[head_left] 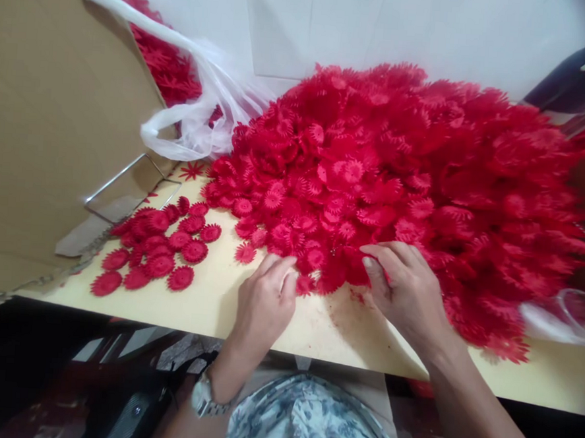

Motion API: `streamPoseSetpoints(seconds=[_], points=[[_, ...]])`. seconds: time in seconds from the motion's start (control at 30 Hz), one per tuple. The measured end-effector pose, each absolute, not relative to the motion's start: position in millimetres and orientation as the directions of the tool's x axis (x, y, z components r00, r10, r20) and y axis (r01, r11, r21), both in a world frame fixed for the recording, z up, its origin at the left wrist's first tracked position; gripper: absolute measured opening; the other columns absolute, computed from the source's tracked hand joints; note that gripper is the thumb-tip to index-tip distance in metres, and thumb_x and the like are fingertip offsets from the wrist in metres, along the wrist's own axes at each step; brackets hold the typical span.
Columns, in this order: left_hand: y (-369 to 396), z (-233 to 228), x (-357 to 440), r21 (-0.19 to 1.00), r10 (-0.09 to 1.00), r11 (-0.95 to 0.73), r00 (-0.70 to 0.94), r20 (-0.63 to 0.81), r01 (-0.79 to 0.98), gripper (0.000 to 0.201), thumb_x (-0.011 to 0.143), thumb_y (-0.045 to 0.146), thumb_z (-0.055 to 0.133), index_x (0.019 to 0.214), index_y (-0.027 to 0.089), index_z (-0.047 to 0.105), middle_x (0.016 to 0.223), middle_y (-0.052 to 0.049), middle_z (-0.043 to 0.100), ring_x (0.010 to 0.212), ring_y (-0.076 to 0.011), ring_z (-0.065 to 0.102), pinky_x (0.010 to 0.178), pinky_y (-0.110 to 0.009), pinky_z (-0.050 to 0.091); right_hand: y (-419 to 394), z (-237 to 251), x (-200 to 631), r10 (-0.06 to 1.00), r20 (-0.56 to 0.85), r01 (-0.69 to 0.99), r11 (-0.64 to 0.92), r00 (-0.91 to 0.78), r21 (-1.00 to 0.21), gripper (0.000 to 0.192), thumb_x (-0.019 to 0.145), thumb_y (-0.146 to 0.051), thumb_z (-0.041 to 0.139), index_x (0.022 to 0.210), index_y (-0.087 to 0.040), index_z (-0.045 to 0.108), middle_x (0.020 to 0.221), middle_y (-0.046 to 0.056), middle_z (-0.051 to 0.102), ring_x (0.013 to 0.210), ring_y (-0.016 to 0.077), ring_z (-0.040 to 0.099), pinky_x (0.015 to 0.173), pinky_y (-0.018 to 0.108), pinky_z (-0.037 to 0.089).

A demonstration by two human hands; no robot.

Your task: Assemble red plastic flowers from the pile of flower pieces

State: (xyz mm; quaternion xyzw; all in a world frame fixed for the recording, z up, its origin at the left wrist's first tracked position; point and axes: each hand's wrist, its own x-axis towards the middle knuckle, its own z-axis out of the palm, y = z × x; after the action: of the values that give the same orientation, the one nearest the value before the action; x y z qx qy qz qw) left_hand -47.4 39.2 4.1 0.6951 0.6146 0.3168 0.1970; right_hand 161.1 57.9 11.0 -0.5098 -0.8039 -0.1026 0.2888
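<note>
My left hand [266,301], with a metal watch [207,393] on its wrist, is at the front edge of a big heap of red artificial flower pieces [355,173]. Its fingers are curled with thumb and index close together; whatever is between them is too small to make out. Facing it, my right hand [407,282] reaches into the heap's front, thumb and index nearly meeting at a dark red flower piece [353,266]. A small red fringed flower [305,284] lies between the hands. To the left, a group of round red flower discs [158,264] rests on the table.
A large cardboard box [56,99] stands at the left, with a bent metal wire frame [119,183] near it. Behind it, a white plastic bag [200,107] lies near more red pieces [168,66]. A clear plastic item [564,318] is at right. The yellow table [207,316] ends near my lap.
</note>
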Motion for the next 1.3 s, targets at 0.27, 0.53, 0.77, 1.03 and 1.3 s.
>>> streamPoseSetpoints(seconds=[0.27, 0.53, 0.77, 1.03, 1.3], points=[[28, 14, -43, 0.248, 0.959, -0.261, 0.281, -0.046, 0.933, 0.025, 0.088, 0.021, 0.039, 0.084, 0.021, 0.064, 0.086, -0.006, 0.064, 0.075, -0.0222, 0.064, 0.061, -0.030, 0.041, 28, 11, 169, 0.796, 0.339, 0.810, 0.570, -0.502, -0.138, 0.016, 0.086, -0.013, 0.047, 0.080, -0.018, 0.062, 0.071, 0.005, 0.059, 0.068, 0.0185, 0.048, 0.067, 0.032, 0.037], [40, 11, -31, 0.714, 0.985, -0.171, 0.133, 0.109, 0.679, 0.026, 0.083, 0.018, 0.048, 0.101, 0.023, 0.066, 0.092, -0.008, 0.064, 0.085, -0.0238, 0.060, 0.076, -0.033, 0.041, 44, 7, 157, 0.809, 0.269, 0.802, 0.574, -0.523, -0.166, 0.022, 0.087, -0.009, 0.046, 0.093, -0.015, 0.065, 0.085, 0.009, 0.064, 0.076, 0.0198, 0.053, 0.069, 0.032, 0.039], [35, 16, -38, 0.708, 0.947, 0.302, 0.117, -0.298, -0.639, 0.025, 0.077, 0.025, 0.055, 0.100, 0.015, 0.058, 0.082, -0.007, 0.063, 0.069, -0.0153, 0.058, 0.064, -0.027, 0.044, 27, 12, 160, 0.815, 0.450, 0.735, 0.549, -0.365, -0.399, 0.015, 0.089, -0.017, 0.047, 0.087, -0.018, 0.062, 0.071, 0.004, 0.060, 0.065, 0.0149, 0.054, 0.061, 0.027, 0.042], [19, 25, -5, 0.547, 0.922, 0.357, 0.194, -0.334, -0.757, 0.031, 0.087, 0.040, 0.046, 0.097, 0.015, 0.061, 0.091, -0.008, 0.064, 0.079, -0.0160, 0.062, 0.067, -0.024, 0.049, 20, 23, 117, 0.895, 0.394, 0.682, 0.421, -0.207, -0.598, 0.037, 0.078, -0.038, 0.065, 0.108, -0.019, 0.055, 0.097, 0.010, 0.059, 0.089, 0.0234, 0.056, 0.071, 0.035, 0.049], [12, 13, 5, 0.667, 0.956, 0.255, 0.080, -0.283, -0.700, 0.032, 0.082, 0.045, 0.055, 0.103, 0.022, 0.058, 0.099, -0.004, 0.059, 0.090, -0.0149, 0.057, 0.074, -0.022, 0.047, 16, 15, 115, 0.919, 0.343, 0.600, 0.387, -0.194, -0.700, 0.009, 0.080, -0.025, 0.063, 0.086, -0.019, 0.061, 0.084, 0.006, 0.056, 0.080, 0.0195, 0.053, 0.066, 0.031, 0.047]])
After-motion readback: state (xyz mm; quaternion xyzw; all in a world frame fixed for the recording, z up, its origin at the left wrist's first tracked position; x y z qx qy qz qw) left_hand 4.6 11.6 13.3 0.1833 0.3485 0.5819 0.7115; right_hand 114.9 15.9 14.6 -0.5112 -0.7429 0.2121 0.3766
